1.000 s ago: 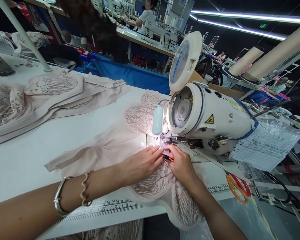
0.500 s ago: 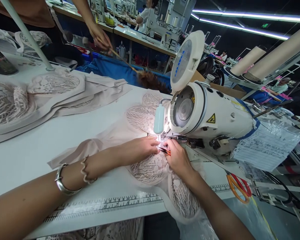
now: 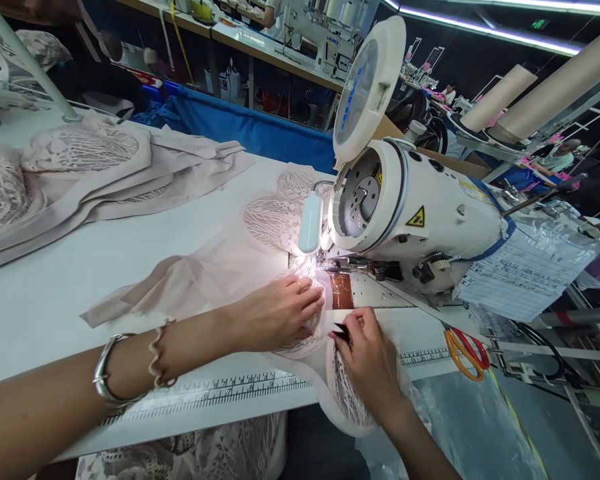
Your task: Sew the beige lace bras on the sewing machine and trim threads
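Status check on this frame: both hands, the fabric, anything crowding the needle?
Left hand flat on lace fabric. Right hand pinching small dark tool. Lamp and sewing machine head close above.

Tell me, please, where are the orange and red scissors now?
In the head view, the scissors lie on the table at the right, beyond the right hand, below the sewing machine and near the measuring tape's end.

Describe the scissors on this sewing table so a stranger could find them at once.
Start at the big white sewing machine on the white table. Follow the table's near edge to the machine's right, just below the plastic-covered paper sheet. The scissors lie flat there beyond the right hand, and their orange and red loop handles are the only bright thing among pale lace and fabric.
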`<state>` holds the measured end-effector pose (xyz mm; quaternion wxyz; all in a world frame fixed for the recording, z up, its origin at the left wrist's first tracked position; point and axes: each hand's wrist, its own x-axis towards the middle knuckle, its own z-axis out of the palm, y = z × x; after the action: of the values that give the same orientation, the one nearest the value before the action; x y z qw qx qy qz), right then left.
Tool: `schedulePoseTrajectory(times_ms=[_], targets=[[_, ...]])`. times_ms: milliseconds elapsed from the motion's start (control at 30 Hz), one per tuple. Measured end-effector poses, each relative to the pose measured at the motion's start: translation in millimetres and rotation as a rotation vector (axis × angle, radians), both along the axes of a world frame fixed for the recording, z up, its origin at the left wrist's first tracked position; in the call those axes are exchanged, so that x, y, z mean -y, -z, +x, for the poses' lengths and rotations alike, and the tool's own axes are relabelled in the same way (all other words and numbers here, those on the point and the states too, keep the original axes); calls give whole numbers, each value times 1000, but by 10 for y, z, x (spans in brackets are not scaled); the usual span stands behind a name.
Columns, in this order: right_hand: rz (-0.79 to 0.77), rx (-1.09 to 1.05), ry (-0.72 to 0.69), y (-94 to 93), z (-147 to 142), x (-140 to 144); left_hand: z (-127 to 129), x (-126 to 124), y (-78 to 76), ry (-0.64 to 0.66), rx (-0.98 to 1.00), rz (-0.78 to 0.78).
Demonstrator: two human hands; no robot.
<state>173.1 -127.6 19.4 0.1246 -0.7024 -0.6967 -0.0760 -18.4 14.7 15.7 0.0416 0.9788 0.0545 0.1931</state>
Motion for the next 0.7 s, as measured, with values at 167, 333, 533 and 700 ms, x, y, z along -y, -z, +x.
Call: schedulePoseTrajectory(times_ms=[167, 333, 533, 700], targets=[[104, 32, -226, 75, 181, -140, -20, -170, -41, 120, 21, -97], [-80, -110, -141, -137, 359, -388, -18, -242, -35, 179, 67, -191], [-457, 118, -100, -345, 273, -615, 6, -162, -67, 165, 77, -174], [-513, 167, -70, -361, 218, -722, -7, -174, -99, 135, 64, -162]])
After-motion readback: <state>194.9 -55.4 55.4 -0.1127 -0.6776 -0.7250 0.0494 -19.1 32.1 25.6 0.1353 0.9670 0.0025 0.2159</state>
